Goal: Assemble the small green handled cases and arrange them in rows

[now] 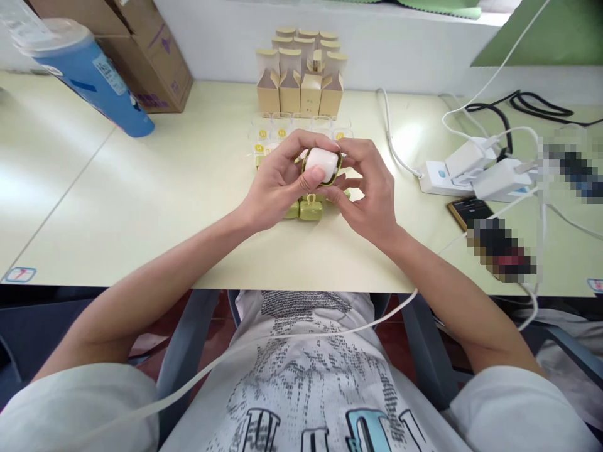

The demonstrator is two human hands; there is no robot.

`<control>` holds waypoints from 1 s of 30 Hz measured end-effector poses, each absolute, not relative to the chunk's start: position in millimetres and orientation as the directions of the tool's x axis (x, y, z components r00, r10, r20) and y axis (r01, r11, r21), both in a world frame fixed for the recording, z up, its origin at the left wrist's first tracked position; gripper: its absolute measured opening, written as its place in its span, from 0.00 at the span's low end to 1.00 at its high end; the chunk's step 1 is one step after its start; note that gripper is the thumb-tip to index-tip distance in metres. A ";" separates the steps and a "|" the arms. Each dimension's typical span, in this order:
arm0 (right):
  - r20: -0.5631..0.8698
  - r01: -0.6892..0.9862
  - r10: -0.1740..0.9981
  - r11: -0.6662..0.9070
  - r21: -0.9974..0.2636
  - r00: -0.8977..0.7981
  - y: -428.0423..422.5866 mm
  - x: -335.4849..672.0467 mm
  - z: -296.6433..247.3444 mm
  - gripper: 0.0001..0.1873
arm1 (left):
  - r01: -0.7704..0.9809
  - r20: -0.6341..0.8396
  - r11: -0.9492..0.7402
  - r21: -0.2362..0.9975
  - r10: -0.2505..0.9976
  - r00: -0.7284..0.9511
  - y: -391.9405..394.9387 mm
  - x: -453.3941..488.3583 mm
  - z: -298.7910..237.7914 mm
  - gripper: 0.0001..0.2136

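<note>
My left hand point(287, 176) and my right hand point(370, 188) are both closed around a white earbud case point(321, 163) with a green-and-dark rim about it, held above the table. My left thumb presses on its white face, while my right fingers grip its right side and edge. Below my hands lie several small olive-green cases point(311, 210), one with a loop on top; my hands partly hide them. Just behind, clear plastic pieces with round yellow stickers point(281, 133) stand in rows, also partly covered.
Several small open cardboard boxes point(291, 94) stand against the wall. At left are a blue tumbler point(106, 81) and a large carton point(151, 63). A power strip point(440, 177) with white chargers and a phone point(468, 210) lie right. A white cable point(301, 334) crosses my lap.
</note>
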State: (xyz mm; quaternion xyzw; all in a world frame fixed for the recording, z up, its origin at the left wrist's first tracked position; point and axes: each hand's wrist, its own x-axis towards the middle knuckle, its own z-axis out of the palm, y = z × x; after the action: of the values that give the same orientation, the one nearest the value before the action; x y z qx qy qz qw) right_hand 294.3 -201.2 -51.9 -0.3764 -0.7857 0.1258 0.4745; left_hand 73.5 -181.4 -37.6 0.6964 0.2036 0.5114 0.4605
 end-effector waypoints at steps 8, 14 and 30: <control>0.706 0.457 0.670 0.714 -0.530 -0.229 -205.1 295.1 -50.0 0.31 | -0.008 0.661 -0.709 0.706 0.654 0.368 -174.1 68.7 -34.4 0.29; 0.690 0.441 0.698 0.689 -0.576 -0.189 -200.8 294.6 -58.7 0.39 | 0.145 0.725 -0.790 0.596 0.606 0.326 -176.8 63.4 -33.0 0.24; 0.666 0.550 0.735 0.610 -0.571 -0.125 -144.0 339.8 -18.2 0.38 | 0.412 0.712 -0.692 0.593 0.690 0.135 -118.0 14.2 -28.8 0.11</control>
State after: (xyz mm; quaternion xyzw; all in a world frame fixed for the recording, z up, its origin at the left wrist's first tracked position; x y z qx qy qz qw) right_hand 339.8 -144.0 -18.2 -0.4318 -0.7441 0.0925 0.5013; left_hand 14.2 -118.0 -28.8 0.7423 0.3708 0.5433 0.1279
